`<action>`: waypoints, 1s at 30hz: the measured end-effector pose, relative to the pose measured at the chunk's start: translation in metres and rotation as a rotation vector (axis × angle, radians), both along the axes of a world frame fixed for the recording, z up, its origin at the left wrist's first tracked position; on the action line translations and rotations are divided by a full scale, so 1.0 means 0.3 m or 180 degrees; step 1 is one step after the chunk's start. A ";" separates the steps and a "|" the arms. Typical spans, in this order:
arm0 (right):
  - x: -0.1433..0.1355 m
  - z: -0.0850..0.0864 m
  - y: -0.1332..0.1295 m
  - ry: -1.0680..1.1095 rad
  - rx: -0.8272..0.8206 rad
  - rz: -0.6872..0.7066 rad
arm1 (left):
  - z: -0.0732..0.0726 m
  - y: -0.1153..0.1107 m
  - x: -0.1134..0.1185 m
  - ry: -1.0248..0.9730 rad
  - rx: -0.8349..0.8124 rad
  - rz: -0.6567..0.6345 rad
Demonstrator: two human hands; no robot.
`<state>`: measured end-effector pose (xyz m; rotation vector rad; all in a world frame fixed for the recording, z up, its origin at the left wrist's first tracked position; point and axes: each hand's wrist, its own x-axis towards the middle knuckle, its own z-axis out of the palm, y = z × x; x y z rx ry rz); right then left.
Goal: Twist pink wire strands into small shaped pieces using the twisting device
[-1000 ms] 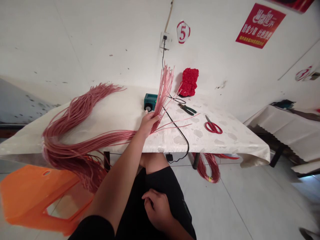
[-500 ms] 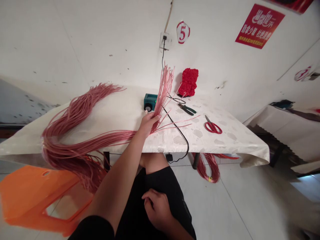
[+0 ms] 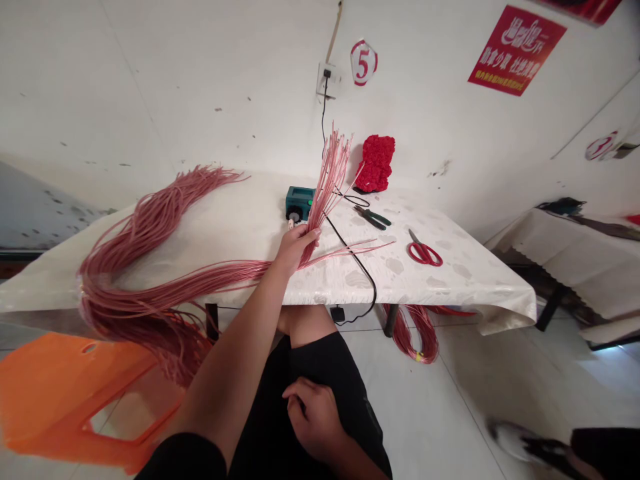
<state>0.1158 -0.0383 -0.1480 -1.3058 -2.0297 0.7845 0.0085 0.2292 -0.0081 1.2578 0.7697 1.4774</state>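
You hold up the pink strands [image 3: 225,273] at the right of the box [image 3: 298,195].
Your left hand [image 3: 296,248] is closed round them just in front of the box, thumb pressing them to the fingers; the ends fan up beside it, a few stray rightward, and the lengths run left of it along the bench [image 3: 260,220]. Your right hand [image 3: 317,417] lies loosely curled on your lap, nearer you than the box; its palm is hidden, so whether it pinches anything cannot be told. The step in hand looks like steadying the ends; the next move seems to call for a firm left grip and strays kept together. Pliers [image 3: 373,219] and scissors [image 3: 425,253] lie right of the box.
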 end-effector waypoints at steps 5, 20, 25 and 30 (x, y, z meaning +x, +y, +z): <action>0.000 -0.002 -0.003 -0.0057 0.0011 0.0012 | 0.001 0.000 0.001 -0.0071 -0.0023 -0.0045; 0.001 0.002 0.001 -0.0184 -0.0036 -0.0002 | 0.014 -0.001 0.003 -0.0079 -0.0143 -0.0076; 0.002 -0.002 0.001 -0.0084 0.0035 0.0002 | 0.012 -0.003 0.003 0.0001 -0.0154 -0.0014; 0.004 -0.001 0.002 0.0098 0.0148 0.0013 | 0.015 -0.008 0.006 0.0046 -0.0097 -0.0003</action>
